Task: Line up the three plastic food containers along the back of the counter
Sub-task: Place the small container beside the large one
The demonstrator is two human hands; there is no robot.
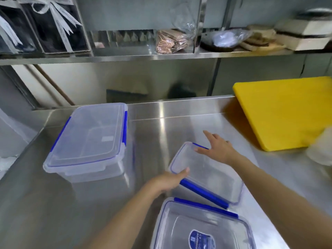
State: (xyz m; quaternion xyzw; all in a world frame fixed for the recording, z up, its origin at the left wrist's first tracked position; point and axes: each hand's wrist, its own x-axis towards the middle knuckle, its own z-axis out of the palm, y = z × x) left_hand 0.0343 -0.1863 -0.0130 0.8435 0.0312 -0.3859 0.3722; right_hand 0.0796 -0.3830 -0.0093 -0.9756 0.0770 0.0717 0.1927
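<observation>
Three clear plastic containers with blue lid clips are on the steel counter (32, 203). The largest container (89, 141) stands at the back left. A smaller container (210, 175) lies mid-counter, turned at an angle. A third container (203, 229), with a blue label on its lid, sits at the front edge. My left hand (168, 180) touches the smaller container's near left corner. My right hand (217, 148) rests at its far corner, fingers spread. The image is blurred, so I cannot tell how firmly either hand grips.
A yellow cutting board (285, 112) lies at the back right, with a blurred white object (321, 150) beside it. A steel shelf (161, 55) above the counter carries boxes tied with ribbon, bagged wafers and other packets. Bare steel lies between the large container and the board.
</observation>
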